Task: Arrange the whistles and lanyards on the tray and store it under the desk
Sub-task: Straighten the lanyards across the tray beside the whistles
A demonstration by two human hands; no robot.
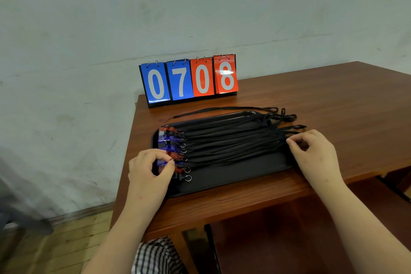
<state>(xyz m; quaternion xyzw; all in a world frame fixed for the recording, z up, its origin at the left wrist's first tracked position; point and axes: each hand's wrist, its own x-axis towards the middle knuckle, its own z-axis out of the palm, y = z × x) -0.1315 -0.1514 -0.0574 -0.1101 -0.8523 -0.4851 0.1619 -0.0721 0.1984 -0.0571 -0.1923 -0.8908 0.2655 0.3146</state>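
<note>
Left hand (149, 169) pinched nearest whistle (177, 176) at tray (233, 177) left end | right hand (311, 149) pinched lanyards (233, 140) at right rim, hands well apart | best: tension strap, lay parallel, tuck overhanging loops inside.

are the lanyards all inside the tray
No: looped ends of the lanyards hang past the tray rim, and one lanyard lies outside on the desk.
</note>
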